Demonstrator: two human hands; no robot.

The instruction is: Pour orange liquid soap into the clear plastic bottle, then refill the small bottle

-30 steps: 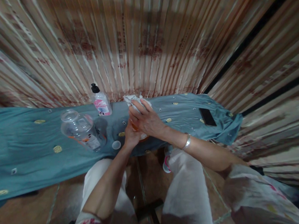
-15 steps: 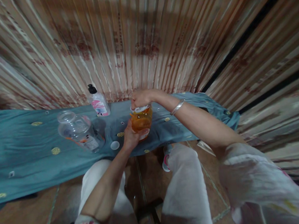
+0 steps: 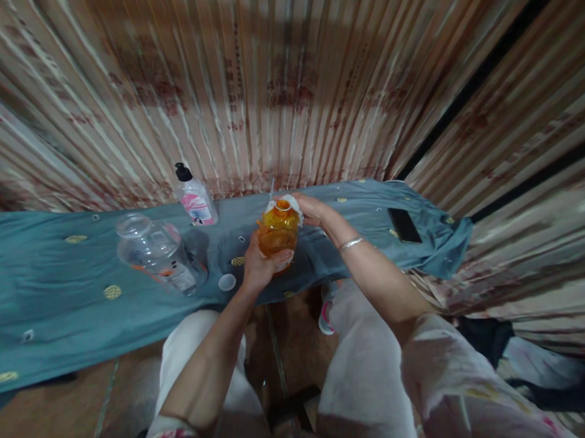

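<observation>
My left hand (image 3: 261, 260) is wrapped round the lower part of an orange, see-through bottle (image 3: 278, 232), whose round mouth faces up without a cap. At the bottle's far right shoulder, my right hand (image 3: 310, 209) presses a white cloth or tissue (image 3: 294, 205) against it. The fingers of that hand are partly hidden behind the bottle. A small round whitish lid (image 3: 227, 281) lies on the blue cloth near my left wrist. Left of it stands a large clear plastic jar (image 3: 160, 258), open at the top.
A pump bottle (image 3: 196, 202) with a black top and pink label stands at the back. A black phone (image 3: 404, 225) lies on the blue cloth cover (image 3: 67, 288) at the right. Pleated curtains (image 3: 283, 79) hang right behind the table.
My right hand has moved from the top of the orange bottle down to its right side with the white cloth or tissue, uncovering the mouth. The phone has come into full view.
</observation>
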